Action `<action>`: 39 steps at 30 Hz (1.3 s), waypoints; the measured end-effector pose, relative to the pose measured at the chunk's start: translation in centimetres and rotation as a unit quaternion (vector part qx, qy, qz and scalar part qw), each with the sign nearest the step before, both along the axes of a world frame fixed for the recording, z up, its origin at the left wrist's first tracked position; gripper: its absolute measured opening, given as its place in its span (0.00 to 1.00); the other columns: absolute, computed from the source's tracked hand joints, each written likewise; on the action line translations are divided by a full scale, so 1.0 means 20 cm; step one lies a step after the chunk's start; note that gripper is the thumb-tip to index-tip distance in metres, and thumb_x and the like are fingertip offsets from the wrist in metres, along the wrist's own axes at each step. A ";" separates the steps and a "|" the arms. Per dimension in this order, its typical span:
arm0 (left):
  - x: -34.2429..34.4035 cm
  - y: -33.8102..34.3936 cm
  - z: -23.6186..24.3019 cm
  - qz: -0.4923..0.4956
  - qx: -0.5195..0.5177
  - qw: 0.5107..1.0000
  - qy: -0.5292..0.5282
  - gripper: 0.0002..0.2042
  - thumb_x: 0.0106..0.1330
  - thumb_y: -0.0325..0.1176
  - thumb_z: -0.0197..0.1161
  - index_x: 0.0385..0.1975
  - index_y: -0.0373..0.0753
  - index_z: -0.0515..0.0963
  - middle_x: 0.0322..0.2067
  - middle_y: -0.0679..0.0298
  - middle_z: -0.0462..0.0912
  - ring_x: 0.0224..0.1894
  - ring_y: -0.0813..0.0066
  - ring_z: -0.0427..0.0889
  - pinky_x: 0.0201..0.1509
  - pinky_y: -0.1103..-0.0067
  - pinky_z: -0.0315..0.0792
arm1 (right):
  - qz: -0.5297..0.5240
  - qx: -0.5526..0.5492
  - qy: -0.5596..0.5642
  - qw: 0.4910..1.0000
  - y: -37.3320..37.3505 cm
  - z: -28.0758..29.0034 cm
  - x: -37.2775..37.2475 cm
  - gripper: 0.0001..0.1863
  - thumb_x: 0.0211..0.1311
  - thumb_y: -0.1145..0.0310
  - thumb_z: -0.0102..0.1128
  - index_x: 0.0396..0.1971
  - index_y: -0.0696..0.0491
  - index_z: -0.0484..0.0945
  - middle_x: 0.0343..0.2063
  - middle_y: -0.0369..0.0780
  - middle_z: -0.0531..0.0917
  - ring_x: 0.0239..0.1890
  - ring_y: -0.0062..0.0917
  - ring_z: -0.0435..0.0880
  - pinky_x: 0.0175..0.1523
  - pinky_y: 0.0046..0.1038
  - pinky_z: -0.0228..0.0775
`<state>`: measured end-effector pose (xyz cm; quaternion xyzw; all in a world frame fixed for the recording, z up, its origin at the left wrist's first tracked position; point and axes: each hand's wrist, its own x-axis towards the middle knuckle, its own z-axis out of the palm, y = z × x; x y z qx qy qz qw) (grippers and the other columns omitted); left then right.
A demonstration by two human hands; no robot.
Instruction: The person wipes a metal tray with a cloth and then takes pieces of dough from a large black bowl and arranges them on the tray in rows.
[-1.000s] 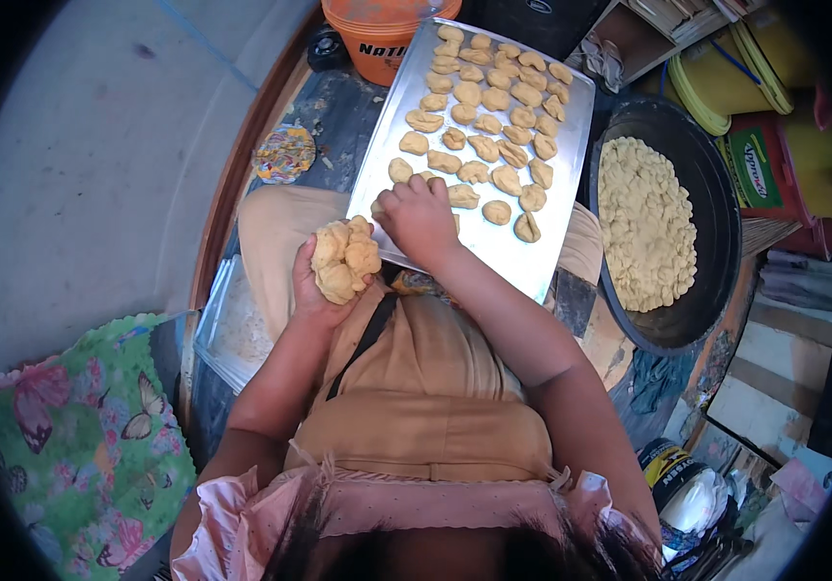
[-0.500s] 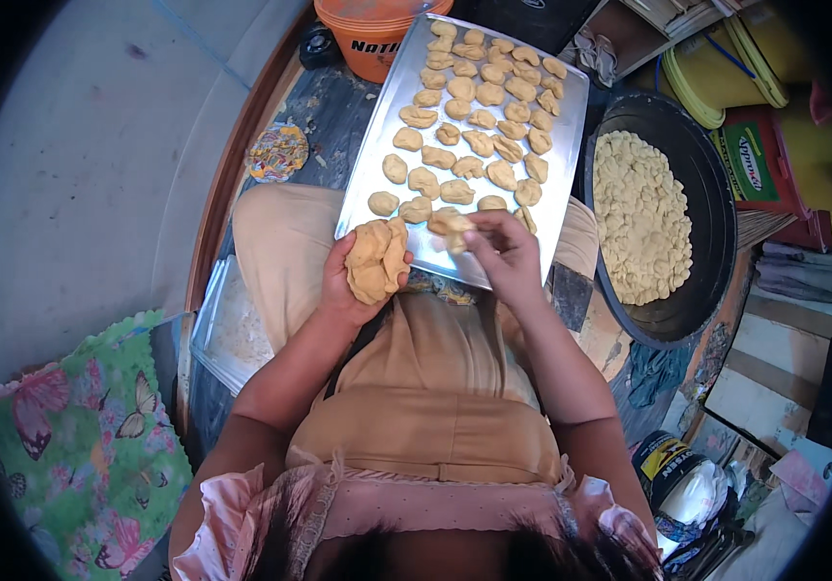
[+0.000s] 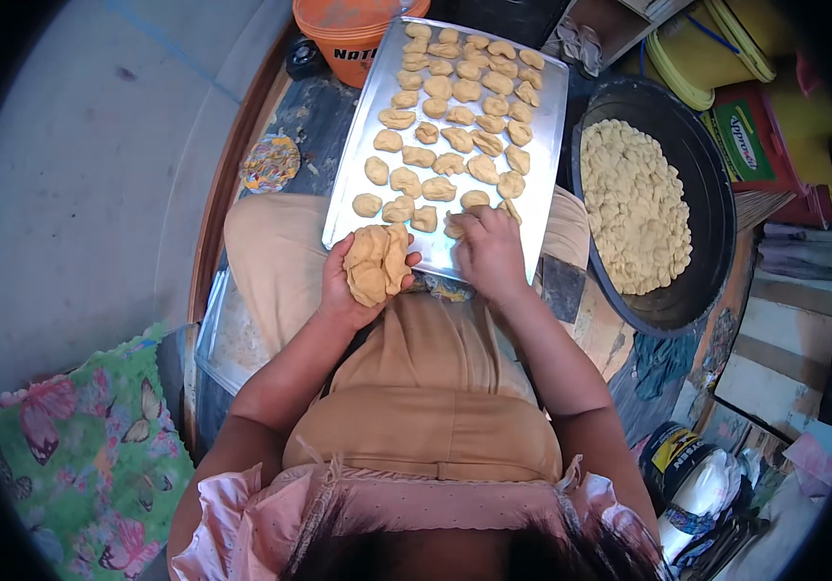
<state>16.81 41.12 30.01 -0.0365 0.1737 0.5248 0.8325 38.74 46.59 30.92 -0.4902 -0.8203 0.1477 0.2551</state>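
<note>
My left hand is closed around a large crumpled lump of beige dough, just off the near left edge of a metal tray. The tray lies across my legs and carries several rows of small irregular dough pieces. My right hand is at the near right part of the tray, fingers curled down on a small dough piece, partly hidden by the fingers.
A black tub of small dough lumps stands on the right. An orange bucket is at the back, beside yellow containers farther right. A round patchwork pad lies left of the tray. A butterfly-print cloth is at lower left.
My right hand lifted off the tray holding a small piece, then moved back down onto it near the right. My left hand with the lump moved a little rightward.
</note>
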 end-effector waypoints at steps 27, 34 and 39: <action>0.18 0.04 -0.01 -0.107 0.034 0.994 0.016 0.24 0.64 0.48 0.54 0.53 0.37 0.70 0.52 0.49 0.74 0.48 0.51 0.76 0.40 0.64 0.77 | 0.110 -0.339 0.358 0.863 -0.10 0.04 0.16 0.16 0.53 0.78 0.66 0.41 0.57 0.74 0.37 0.36 0.76 0.41 0.18 0.77 0.45 0.21 0.71; 0.13 0.02 -0.05 -0.096 0.047 0.994 -0.033 0.24 0.62 0.49 0.55 0.52 0.40 0.71 0.51 0.51 0.73 0.47 0.53 0.76 0.39 0.68 0.76 | -0.132 -0.300 0.453 0.829 -0.10 0.04 0.28 0.12 0.48 0.76 0.69 0.35 0.53 0.78 0.33 0.32 0.77 0.32 0.22 0.76 0.40 0.27 0.70; 0.08 -0.02 -0.08 -0.081 0.021 0.996 -0.008 0.24 0.60 0.51 0.56 0.52 0.42 0.71 0.50 0.52 0.73 0.46 0.54 0.75 0.38 0.68 0.75 | -0.063 0.062 -0.012 0.996 -0.12 -0.06 0.31 0.11 0.46 0.66 0.67 0.32 0.49 0.81 0.31 0.36 0.79 0.32 0.32 0.76 0.40 0.33 0.65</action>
